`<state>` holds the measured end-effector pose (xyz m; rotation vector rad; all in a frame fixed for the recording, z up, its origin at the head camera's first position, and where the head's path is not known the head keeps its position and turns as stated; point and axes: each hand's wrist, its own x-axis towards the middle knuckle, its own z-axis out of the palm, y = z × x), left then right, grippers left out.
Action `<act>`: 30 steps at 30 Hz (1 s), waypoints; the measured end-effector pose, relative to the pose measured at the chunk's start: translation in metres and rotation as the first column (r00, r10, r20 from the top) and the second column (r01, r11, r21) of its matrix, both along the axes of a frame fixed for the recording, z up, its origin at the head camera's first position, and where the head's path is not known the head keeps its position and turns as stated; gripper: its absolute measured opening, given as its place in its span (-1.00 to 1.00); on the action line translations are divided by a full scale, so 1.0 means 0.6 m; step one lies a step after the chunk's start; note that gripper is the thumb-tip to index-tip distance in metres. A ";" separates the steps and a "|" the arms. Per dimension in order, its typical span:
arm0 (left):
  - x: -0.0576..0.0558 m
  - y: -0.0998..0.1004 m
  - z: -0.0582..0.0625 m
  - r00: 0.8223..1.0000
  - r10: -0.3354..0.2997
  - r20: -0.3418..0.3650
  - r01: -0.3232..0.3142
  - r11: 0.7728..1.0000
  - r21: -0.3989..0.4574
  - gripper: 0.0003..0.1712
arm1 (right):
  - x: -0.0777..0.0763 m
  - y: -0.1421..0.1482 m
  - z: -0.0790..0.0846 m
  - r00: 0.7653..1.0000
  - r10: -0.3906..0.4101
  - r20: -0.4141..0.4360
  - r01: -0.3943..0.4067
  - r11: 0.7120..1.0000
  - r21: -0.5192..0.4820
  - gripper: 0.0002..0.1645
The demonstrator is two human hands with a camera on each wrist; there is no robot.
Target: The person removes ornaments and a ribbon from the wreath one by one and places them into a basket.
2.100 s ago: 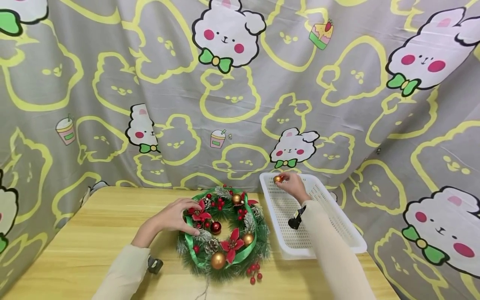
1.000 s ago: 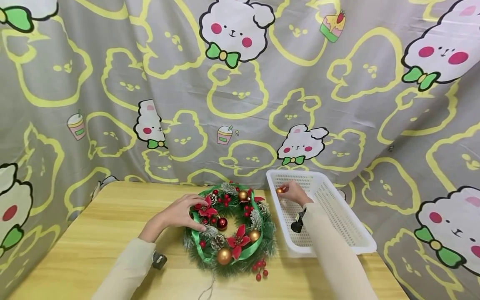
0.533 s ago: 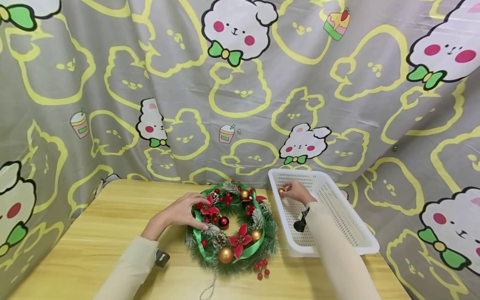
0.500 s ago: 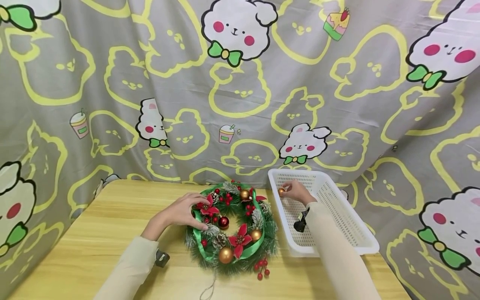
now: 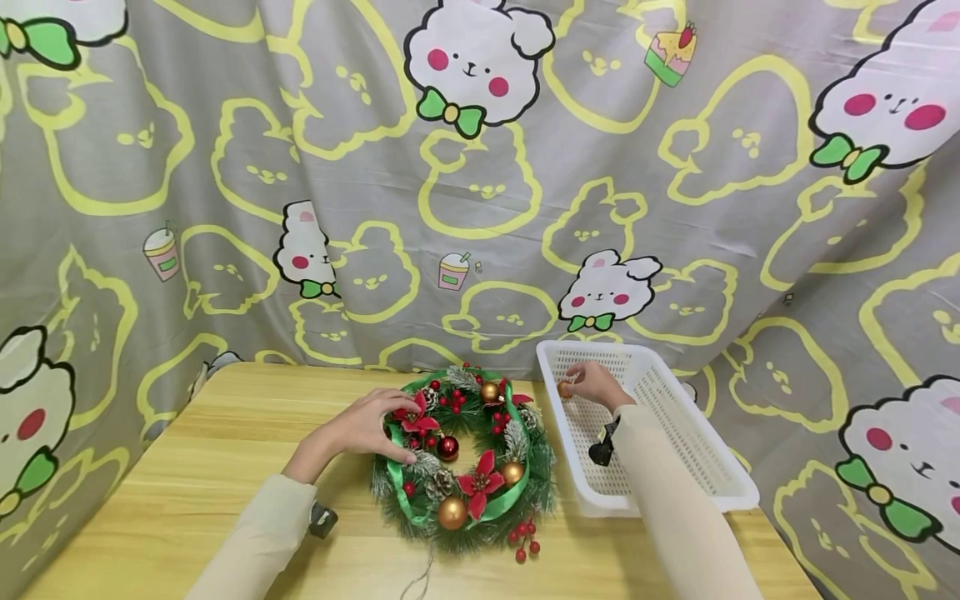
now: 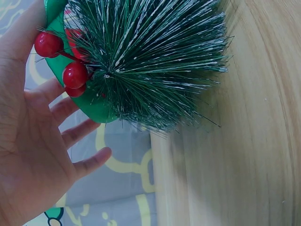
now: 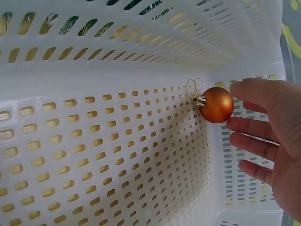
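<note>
A green wreath (image 5: 480,500) with red poinsettias, berries, pine cones, gold baubles and green ribbon lies on the wooden table. At its left side, my left hand (image 5: 367,429) rests on the rim. Its fingers are spread in the left wrist view, beside the ribbon (image 6: 96,110) and red berries (image 6: 75,75). My right hand (image 5: 596,385) reaches into the white plastic basket (image 5: 738,498). A copper-gold bauble (image 7: 217,105) with a gold cap and string loop sits in the basket's far corner. The right thumb and fingertips are loosely extended beside it, without a visible grip.
A red berry sprig (image 5: 522,537) sticks out at the wreath's lower right, and a thin string (image 5: 426,575) trails from its front. Behind the wooden table (image 5: 187,467) hangs a grey patterned curtain (image 5: 360,167).
My right hand has lowered the bauble from above the basket's far rim down inside, and its fingers now look loosened. The left hand has stayed at the wreath. The head view has shifted slightly.
</note>
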<state>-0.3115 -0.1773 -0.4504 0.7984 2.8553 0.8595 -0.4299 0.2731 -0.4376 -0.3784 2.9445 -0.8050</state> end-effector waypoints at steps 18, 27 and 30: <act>0.001 0.001 -0.001 1.000 -0.001 -0.009 0.002 1.000 0.006 -0.03 | 0.005 0.000 0.025 1.000 -0.012 0.012 0.012 1.000 0.016 -0.51; 0.001 0.000 0.001 1.000 -0.008 -0.016 0.008 1.000 0.000 -0.03 | -0.007 -0.013 0.057 0.993 0.001 -0.117 -0.014 0.993 -0.113 -0.51; 0.002 0.000 0.001 1.000 -0.009 -0.017 0.009 1.000 -0.001 -0.03 | -0.006 -0.026 0.076 0.985 0.005 -0.170 -0.039 0.980 -0.195 -0.52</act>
